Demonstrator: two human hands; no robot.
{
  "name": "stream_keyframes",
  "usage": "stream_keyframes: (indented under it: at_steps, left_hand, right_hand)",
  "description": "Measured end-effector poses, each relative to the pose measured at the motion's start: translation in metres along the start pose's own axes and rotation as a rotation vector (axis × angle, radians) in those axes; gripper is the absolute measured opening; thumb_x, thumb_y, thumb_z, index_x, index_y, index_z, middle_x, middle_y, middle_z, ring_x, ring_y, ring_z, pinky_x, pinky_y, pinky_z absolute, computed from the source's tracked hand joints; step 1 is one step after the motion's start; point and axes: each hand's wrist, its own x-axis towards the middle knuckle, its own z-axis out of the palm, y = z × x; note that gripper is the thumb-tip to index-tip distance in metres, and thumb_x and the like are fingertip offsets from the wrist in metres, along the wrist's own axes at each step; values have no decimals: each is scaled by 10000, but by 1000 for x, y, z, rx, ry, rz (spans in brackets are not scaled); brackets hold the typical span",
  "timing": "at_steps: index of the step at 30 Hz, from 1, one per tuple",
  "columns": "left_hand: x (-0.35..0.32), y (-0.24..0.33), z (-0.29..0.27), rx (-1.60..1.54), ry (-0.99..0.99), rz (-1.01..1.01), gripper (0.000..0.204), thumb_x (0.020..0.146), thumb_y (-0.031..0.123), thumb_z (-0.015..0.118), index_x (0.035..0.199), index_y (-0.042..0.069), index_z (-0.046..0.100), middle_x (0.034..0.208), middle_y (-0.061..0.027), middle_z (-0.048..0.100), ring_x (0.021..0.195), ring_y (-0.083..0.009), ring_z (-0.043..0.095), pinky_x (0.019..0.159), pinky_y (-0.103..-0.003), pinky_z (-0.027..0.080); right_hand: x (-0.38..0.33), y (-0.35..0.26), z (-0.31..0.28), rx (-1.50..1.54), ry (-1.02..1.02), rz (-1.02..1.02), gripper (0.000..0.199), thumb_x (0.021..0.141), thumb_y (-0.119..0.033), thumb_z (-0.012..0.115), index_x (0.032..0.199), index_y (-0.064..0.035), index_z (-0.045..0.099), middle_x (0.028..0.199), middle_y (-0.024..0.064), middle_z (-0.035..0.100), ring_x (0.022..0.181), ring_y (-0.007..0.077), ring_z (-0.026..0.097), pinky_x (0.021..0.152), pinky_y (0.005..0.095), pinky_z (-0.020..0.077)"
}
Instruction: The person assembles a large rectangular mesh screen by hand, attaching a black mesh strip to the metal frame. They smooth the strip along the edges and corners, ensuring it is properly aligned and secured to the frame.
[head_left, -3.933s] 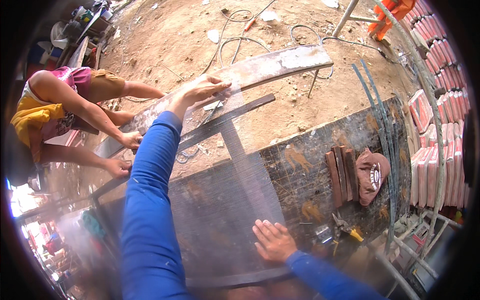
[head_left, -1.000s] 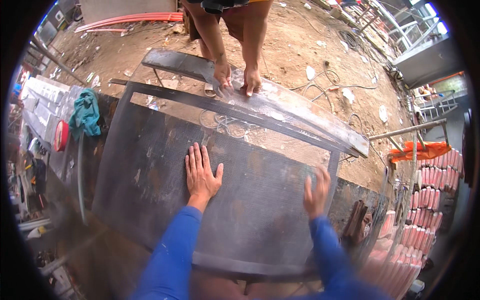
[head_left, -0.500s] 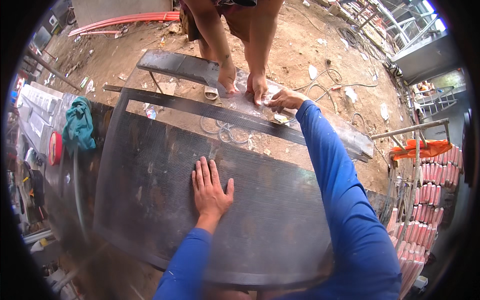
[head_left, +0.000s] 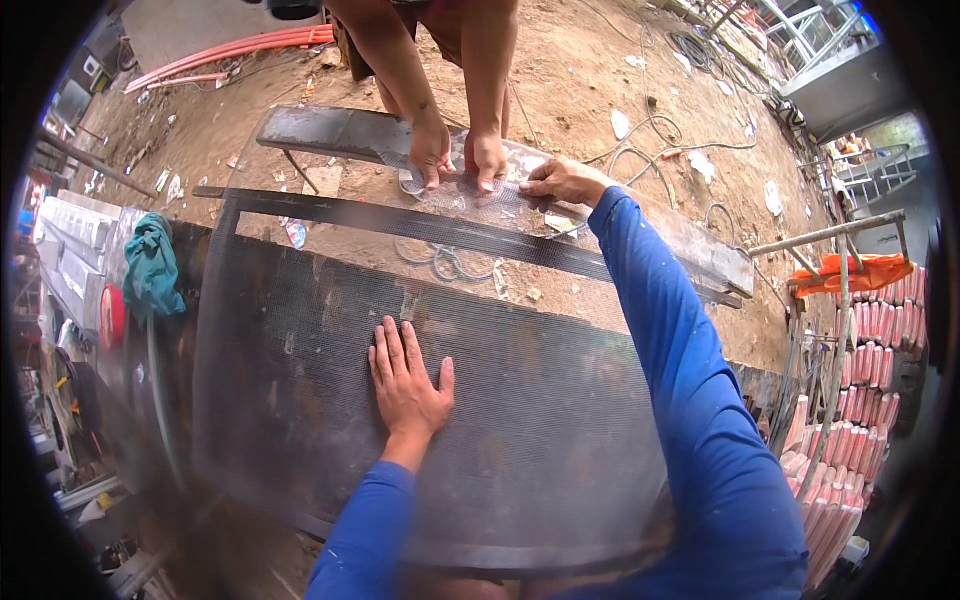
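Note:
A large sheet of fine dark mesh (head_left: 480,380) is spread over a dark surface and two crosswise bars. My left hand (head_left: 410,392) lies flat on the sheet, fingers stretched out. Across the gap, at the far edge, my right hand (head_left: 565,185) pinches the mesh beside the far metal bar (head_left: 690,245). Just left of it, a person facing me presses or grips the same edge with two hands; one hand (head_left: 430,150) is further left, the other hand (head_left: 486,158) closer to mine. The narrower dark bar (head_left: 350,212) runs under the mesh.
At the left hang a teal cloth (head_left: 153,265) and a red roll (head_left: 112,318). Stacked pink-and-white packages (head_left: 865,385) and an orange cloth (head_left: 860,275) on a metal frame are at the right. Cables (head_left: 655,150) and orange pipes (head_left: 235,50) lie on the dirt floor.
The person's hands have shifted left, leaving a small gap between them and my right hand. My left hand stays flat on the mesh. The whole view has turned slightly.

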Motion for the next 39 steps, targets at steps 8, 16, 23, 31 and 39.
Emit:
stream_keyframes:
  at_steps: [8, 16, 23, 31, 39]
  left_hand:
    - [-1, -1, -2, 37, -15, -11, 912, 1134, 524, 571, 1812, -24, 304, 1907, -277, 218, 1772, -449, 207, 1443, -585, 178]
    - [-2, -4, 0, 40, -21, -13, 902, 1146, 526, 557, 1808, -33, 306, 1907, -275, 218, 1768, -450, 213, 1441, -590, 180]
    - [-3, -4, -1, 38, -13, -17, 901, 1142, 522, 561, 1806, -33, 308, 1913, -267, 205, 1771, -445, 202, 1443, -586, 172]
    - [-1, -1, -1, 48, -21, -12, 907, 1141, 516, 558, 1814, -29, 289, 1910, -270, 207, 1768, -453, 201, 1442, -586, 176]
    - [-2, -2, -2, 71, -4, -17, 912, 1121, 521, 581, 1795, -41, 333, 1899, -279, 242, 1769, -449, 212, 1443, -577, 181]
  right_hand:
    - [6, -13, 12, -220, 100, 49, 522, 1084, -446, 832, 1147, 72, 821, 925, 125, 840, 804, 210, 809, 739, 361, 674]
    - [21, -45, 39, -615, 135, -88, 477, 1090, -546, 773, 1130, -85, 889, 946, 77, 868, 854, 219, 815, 844, 442, 638]
    - [-5, -51, 28, -439, 53, 15, 580, 1086, -599, 771, 1053, -32, 890, 980, 100, 882, 933, 205, 848, 911, 398, 662]
    - [-26, -30, 1, -609, 99, 26, 465, 1063, -551, 802, 1060, -94, 891, 937, 68, 866, 900, 208, 817, 885, 401, 626]
    - [-46, -23, -23, -538, 47, 42, 511, 1058, -585, 811, 1092, -84, 904, 1009, 53, 888, 939, 197, 823, 895, 379, 623]
